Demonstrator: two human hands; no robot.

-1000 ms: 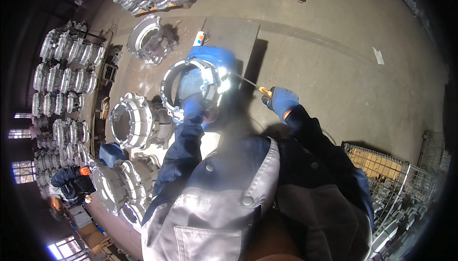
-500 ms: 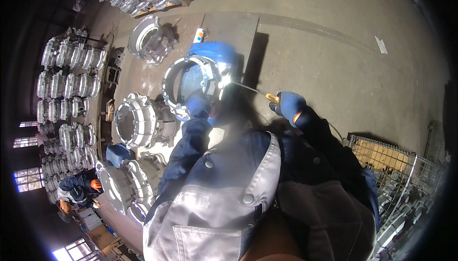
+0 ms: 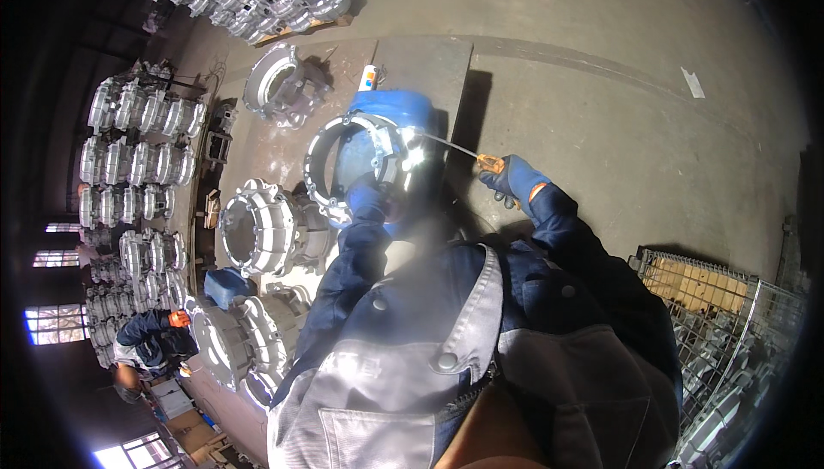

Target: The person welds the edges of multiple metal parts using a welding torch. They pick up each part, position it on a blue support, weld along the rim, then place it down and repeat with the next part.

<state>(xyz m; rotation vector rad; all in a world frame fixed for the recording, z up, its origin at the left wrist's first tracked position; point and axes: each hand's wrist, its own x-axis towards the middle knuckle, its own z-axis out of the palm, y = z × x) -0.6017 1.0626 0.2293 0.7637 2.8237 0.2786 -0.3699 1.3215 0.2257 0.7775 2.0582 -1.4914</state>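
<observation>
A blue-painted metal casting with a round flanged opening point(image 3: 356, 160) lies on a steel worktable point(image 3: 429, 61). My left hand point(image 3: 367, 203), in a blue glove, rests on the lower rim of the flange. My right hand point(image 3: 512, 179), also gloved in blue, grips a thin rod tool with an orange handle point(image 3: 455, 150). The rod's tip touches the right edge of the flange, where a bright glare shows.
Grey flanged castings point(image 3: 257, 229) lie on the table to my left, with one more point(image 3: 279, 83) further back. Stacks of castings point(image 3: 137, 151) fill the left side and pallets at the top. A spray can point(image 3: 369, 78) stands on the table. Wire crate point(image 3: 730, 314) at right. Another person point(image 3: 150, 344) crouches lower left.
The view has shifted slightly; my right hand has drifted a little right and down with the rod still on the flange. My left hand stays on the rim.
</observation>
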